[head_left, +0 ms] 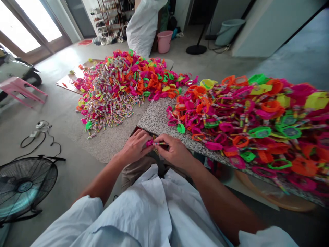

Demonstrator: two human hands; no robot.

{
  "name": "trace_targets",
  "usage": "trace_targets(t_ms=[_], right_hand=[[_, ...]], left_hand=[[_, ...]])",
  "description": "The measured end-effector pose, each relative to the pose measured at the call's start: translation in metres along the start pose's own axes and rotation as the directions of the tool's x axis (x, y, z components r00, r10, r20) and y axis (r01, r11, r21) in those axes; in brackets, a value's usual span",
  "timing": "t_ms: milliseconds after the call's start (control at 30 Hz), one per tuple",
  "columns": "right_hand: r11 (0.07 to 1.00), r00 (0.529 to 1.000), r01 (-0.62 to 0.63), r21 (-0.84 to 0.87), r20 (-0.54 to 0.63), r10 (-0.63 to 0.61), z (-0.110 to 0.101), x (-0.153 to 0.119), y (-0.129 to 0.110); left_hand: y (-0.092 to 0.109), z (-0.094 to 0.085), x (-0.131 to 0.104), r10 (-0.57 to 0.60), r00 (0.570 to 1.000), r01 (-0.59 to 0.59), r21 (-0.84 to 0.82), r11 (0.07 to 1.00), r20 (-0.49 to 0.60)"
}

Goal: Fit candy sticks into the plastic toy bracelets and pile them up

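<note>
My left hand (136,145) is closed on a small bright pink plastic toy watch (149,142), mostly covered by the fingers. My right hand (176,151) pinches a thin wrapped candy roll (159,143), its near end touching the pink plastic. Both hands are close together in front of my body, just off the granite table's edge. Right of them lies a heap of toy watches (226,127) in pink, orange, green and yellow, many with candy rolls. Ahead and to the left, a pile of loose candy rolls (110,115) spills out beside more toy watches (154,80).
A speckled granite table (156,116) bears the right heap. A black floor fan (25,186) and a power cord (41,144) are at left, with a pink stool (19,84) beyond. A white sack (142,29), pink bucket (165,42) and grey bin (228,32) stand behind.
</note>
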State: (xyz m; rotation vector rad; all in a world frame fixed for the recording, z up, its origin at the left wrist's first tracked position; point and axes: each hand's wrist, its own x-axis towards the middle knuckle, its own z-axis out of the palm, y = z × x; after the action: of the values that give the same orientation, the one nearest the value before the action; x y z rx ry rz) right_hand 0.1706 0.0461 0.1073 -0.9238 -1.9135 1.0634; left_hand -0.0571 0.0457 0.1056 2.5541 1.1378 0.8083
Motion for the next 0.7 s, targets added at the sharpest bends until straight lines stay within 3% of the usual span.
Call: trace_targets(t_ms=[400,700], right_hand=[[1.0,1.0,0.014,0.006,0.016,-0.015,-0.004,-0.0011,0.0034],[0.993,0.998,-0.063,0.099,0.036,0.059,-0.0069,-0.0018,-0.001]], left_hand=[[0.0027,0.0004,0.0034,0.004,1.0,-0.004,-0.006,1.0,0.009],[0.0064,-0.004,0.0084,0.034,0.998,-0.037,0.046,0.998,0.053]])
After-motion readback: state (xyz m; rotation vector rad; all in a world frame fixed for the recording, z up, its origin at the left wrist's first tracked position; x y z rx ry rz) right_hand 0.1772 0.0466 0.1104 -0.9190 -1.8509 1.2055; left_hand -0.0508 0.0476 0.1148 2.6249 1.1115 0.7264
